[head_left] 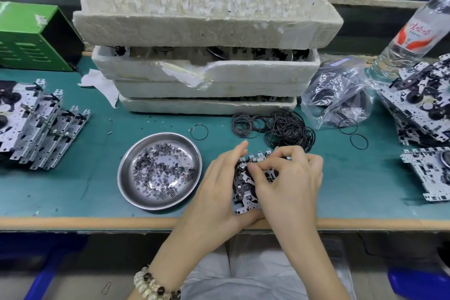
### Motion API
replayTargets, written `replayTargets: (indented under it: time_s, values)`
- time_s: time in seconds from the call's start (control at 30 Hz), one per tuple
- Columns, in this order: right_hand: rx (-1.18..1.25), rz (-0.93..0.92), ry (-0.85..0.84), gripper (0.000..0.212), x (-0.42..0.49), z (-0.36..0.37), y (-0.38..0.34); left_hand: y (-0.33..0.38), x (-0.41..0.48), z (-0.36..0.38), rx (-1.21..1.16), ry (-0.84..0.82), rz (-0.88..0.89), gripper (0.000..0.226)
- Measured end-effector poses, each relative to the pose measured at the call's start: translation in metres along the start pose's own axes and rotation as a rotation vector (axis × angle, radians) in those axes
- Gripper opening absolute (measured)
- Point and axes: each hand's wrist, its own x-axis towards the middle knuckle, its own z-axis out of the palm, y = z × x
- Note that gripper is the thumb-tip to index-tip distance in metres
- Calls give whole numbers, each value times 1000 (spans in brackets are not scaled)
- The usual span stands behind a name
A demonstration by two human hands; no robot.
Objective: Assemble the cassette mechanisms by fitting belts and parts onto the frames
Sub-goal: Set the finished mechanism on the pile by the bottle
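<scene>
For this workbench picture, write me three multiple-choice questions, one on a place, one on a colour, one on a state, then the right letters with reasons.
1. Where is the steel dish of washers?
A) left of the left hand
B) on the foam trays
C) on the person's lap

2. What colour is the metal box at far left?
A) red
B) green
C) yellow

3. What does the left hand do?
A) grips the frame
B) lies flat
C) reaches into the dish

Key: 1 A, the dish lies just left of that hand. 2 B, its vented side is green. 3 A, it clasps the frame's left side.
</scene>
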Motion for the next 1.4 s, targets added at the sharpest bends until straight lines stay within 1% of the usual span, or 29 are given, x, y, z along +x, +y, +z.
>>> replayTargets:
  time_s: [0.23, 0.47, 0.67, 0.8, 0.9, 1.03, 1.1, 1.17, 1.4]
  values:
    - [0, 10, -28, 7, 2, 0, 1, 0, 0, 1, 6, 10, 5, 99]
    - [122, 104, -64, 7, 5, -1, 4, -4, 0, 1, 18, 15, 11, 103]
    - [113, 149, -51, 8, 4, -1, 3, -5, 1, 1, 22, 15, 0, 104]
    - [99, 142, -47, 9, 4, -2, 2, -3, 1, 0, 27, 6, -9, 105]
    - [17, 89, 9, 7, 0, -3, -2, -1, 2, 0, 4, 6, -10, 101]
    - [-70, -99, 120, 7, -12, -3, -8, -2, 2, 0, -42, -2, -9, 103]
    - [-108, -171, 132, 5, -15, -4, -8, -5, 2, -1, -51, -12, -13, 109]
    - [-158, -199, 134, 5, -15, -5, -7, -6, 1, -1, -52, -18, -11, 111]
    - [-228, -338, 112, 12, -9, -9, -7, -3, 2, -2, -63, -9, -3, 105]
